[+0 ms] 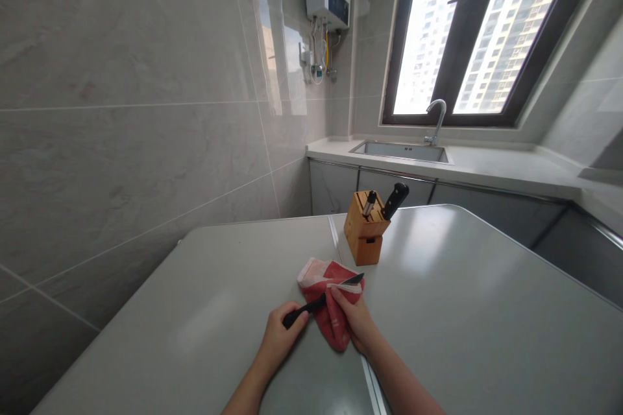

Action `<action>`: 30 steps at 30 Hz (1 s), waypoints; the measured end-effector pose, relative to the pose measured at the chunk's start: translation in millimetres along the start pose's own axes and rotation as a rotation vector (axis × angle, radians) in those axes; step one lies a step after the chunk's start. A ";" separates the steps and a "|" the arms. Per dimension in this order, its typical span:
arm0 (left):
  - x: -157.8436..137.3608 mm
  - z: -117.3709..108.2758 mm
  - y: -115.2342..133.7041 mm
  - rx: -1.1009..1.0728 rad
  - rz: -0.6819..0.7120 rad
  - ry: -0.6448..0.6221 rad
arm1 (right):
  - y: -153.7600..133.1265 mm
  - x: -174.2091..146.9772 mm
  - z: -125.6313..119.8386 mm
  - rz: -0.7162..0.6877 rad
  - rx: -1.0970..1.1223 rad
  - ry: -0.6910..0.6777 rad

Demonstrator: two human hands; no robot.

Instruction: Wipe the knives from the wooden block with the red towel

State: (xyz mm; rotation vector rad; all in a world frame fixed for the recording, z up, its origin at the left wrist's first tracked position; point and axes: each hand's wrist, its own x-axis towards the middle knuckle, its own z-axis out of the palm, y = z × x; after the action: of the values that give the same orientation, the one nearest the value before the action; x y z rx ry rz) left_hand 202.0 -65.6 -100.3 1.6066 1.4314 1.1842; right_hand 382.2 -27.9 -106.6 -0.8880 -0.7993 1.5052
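My left hand [283, 331] is closed around the black handle of a knife [311, 306], which points up and to the right. A red and white cloth [333, 324] is wrapped about the middle of the blade, and the dark tip sticks out past it. My right hand [355, 318] grips the cloth, pinching a fold of it against the blade with the thumb on top. Part of the blade is hidden under the cloth. Just beyond the cloth stands a wooden knife block [365, 230] with a black-handled knife [395, 200] and another dark-and-silver handle [369, 203] in its slots.
The pale table [233, 272] has a metal seam running across it and a cut corner at the far right. Behind it is a counter [511, 162] with a sink [403, 150] and faucet [438, 120]. A tiled wall [131, 162] rises along the left.
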 end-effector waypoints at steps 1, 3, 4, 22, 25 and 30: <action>0.3 -0.4 0.2 -0.017 -0.011 0.008 | 0.3 0.3 -0.1 0.005 0.009 0.003; 0.7 -1.1 -0.6 -0.054 -0.032 0.020 | 0.1 0.5 0.2 0.016 0.034 0.010; 0.8 -1.4 -1.5 -0.076 -0.045 0.025 | -0.4 0.4 0.6 0.020 0.051 0.010; -0.5 0.8 -12.1 -0.559 -0.222 0.225 | -8.3 -1.4 5.3 0.091 0.200 -0.001; 0.3 0.8 -15.2 -0.622 -0.250 0.257 | -8.0 -1.4 4.4 0.096 0.208 -0.008; 0.0 -0.3 -12.0 -0.735 -0.260 0.296 | -7.8 -1.2 3.7 0.105 0.218 0.002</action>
State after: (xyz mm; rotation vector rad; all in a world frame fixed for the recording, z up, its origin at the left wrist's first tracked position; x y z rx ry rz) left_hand 197.3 -63.6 -111.2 0.7448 1.1243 1.5854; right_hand 382.8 -28.3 -97.9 -0.7780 -0.5812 1.6485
